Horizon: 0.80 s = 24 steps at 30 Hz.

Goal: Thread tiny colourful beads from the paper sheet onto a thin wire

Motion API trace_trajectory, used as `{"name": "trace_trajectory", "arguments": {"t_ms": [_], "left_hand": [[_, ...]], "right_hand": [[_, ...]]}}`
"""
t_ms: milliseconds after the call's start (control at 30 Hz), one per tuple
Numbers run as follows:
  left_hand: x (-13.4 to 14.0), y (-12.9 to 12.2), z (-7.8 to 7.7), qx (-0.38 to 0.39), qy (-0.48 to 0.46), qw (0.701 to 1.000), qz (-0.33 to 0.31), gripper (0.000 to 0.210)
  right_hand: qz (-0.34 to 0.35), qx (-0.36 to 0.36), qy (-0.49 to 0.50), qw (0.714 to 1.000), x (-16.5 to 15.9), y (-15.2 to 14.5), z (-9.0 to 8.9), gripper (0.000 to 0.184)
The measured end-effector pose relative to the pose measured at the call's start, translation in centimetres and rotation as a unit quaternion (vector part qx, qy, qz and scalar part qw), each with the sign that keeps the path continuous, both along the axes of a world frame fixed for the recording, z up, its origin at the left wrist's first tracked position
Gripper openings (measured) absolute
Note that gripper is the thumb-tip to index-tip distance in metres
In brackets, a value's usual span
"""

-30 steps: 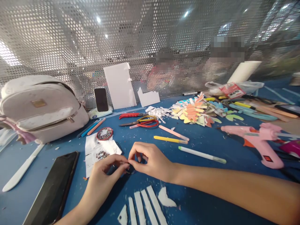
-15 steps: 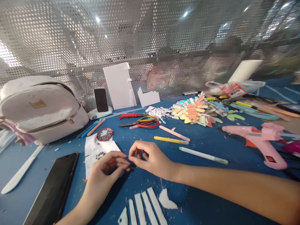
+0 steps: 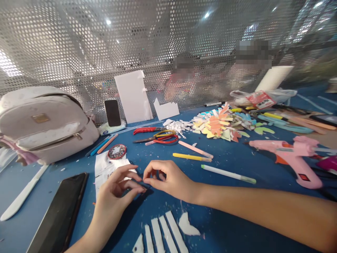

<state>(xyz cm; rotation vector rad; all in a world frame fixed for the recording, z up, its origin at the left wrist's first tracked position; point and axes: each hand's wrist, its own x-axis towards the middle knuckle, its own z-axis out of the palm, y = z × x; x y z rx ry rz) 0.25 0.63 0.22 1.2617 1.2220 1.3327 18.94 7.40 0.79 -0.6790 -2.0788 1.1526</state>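
My left hand [image 3: 113, 193] hovers over the front edge of a white paper sheet [image 3: 101, 167], its fingers curved and spread with nothing visible between them. Close beside it, my right hand [image 3: 171, 181] pinches thumb and forefinger together; whatever is in the pinch is too small to make out. A round red-rimmed container [image 3: 117, 151] of dark bits rests on the sheet, whose lower part is hidden behind my left hand. In front of my hands lie several white foam strips [image 3: 168, 233], a small pointed white piece with a hole [image 3: 138, 245] and a tail-shaped white piece [image 3: 188, 225].
Behind my hands are scissors [image 3: 167, 138], a red-handled cutter [image 3: 144, 130], markers [image 3: 189, 157] and a pile of coloured scraps [image 3: 218, 123]. A pink glue gun [image 3: 292, 154] lies right. Left are a phone [image 3: 60, 211], a white knife [image 3: 23, 195] and a backpack [image 3: 47, 123].
My left hand's fingers have lifted and spread slightly apart. My right hand keeps its pinch and has shifted only a little left. The things on the table stay put.
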Motion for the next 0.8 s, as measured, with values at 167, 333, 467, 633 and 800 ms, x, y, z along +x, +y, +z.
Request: {"name": "trace_trajectory", "arguments": {"t_ms": [167,333,467,633,800], "left_hand": [[0.38,-0.33,0.01,0.015,0.018,1.0,0.017,0.042],[0.52,-0.48,-0.11,0.025,0.021,0.999,0.015,0.044],[0.48,-0.54,-0.2,0.026,0.012,1.0,0.005,0.042],[0.62,-0.58,-0.14,0.017,-0.001,1.0,-0.006,0.044],[0.61,-0.57,-0.14,0.023,-0.021,1.0,-0.005,0.041]], "right_hand": [[0.025,0.001,0.008,1.0,-0.03,0.09,-0.14,0.004],[0.042,0.009,0.014,0.999,-0.02,0.26,-0.22,0.004],[0.057,-0.002,0.029,0.998,0.02,0.32,-0.2,0.007],[0.061,-0.012,0.045,0.997,-0.02,0.3,-0.32,0.007],[0.076,-0.022,0.046,0.996,0.02,0.21,-0.12,0.004]]}}
